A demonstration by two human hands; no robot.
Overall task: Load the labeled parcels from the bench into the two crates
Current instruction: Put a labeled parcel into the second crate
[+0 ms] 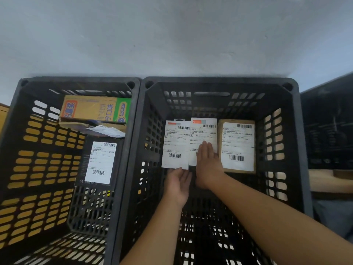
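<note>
Two black slotted crates stand side by side: the left crate point(122, 131) and the right crate point(298, 131). On the right crate's floor lie three labeled parcels in a row: a left white-labeled one point(175, 142), a middle one point(204, 132) and a brown cardboard one point(237, 144). My right hand point(207, 163) lies flat, fingers straight, on the middle parcel. My left hand point(178, 183) touches the near edge of the left parcel with relaxed fingers. The left crate holds a yellow-green printed carton point(95, 109) and a black labeled box point(99, 163).
A pale wall point(172, 35) rises right behind the crates. A dark panel point(328, 121) and a wooden edge point(330, 178) sit to the right of the right crate. The near halves of both crate floors are bare mesh.
</note>
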